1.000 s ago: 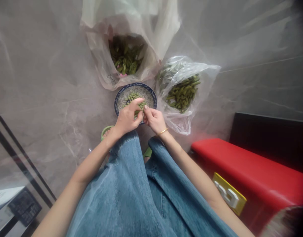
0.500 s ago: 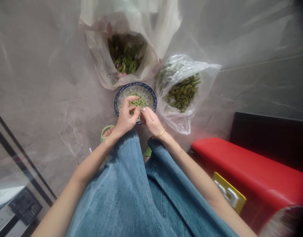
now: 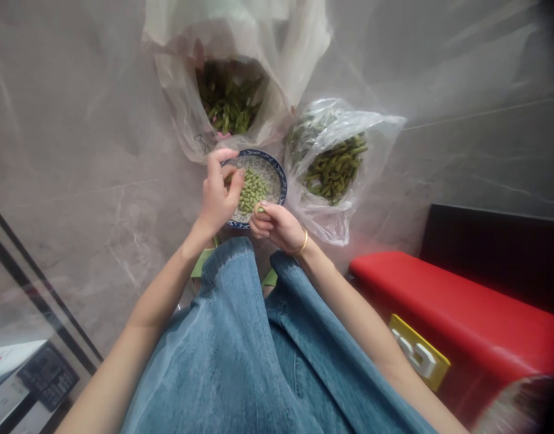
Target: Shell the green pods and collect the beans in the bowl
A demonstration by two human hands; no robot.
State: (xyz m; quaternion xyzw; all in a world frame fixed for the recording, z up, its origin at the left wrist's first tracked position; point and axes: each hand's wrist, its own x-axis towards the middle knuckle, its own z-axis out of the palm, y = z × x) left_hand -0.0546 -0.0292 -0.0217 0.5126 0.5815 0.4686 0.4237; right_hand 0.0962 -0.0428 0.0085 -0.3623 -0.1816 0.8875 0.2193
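Observation:
A blue-rimmed patterned plate (image 3: 280,175) on the floor holds a heap of shelled green beans (image 3: 253,191). Over the plate's left side is my left hand (image 3: 219,194), its fingers curled and thumb close to them; a bit of green shows there, but I cannot tell whether it is held or lies behind. My right hand (image 3: 281,226) is closed at the plate's lower right edge, pinching a green bean (image 3: 259,209) between thumb and finger. To the right, a clear plastic bag (image 3: 326,220) contains unshelled green bean pods (image 3: 335,169).
Beyond the plate stands a large whitish plastic bag (image 3: 177,102) with green pods or shells (image 3: 231,99) inside. A red padded seat (image 3: 457,307) with a yellow plate is at the right. Boxes (image 3: 46,374) sit at lower left. My knees are close below the plate.
My hands have come apart. The left moved up and to the left, uncovering more beans on the plate; the right shifted slightly down, and a green bean now shows in its fingertips.

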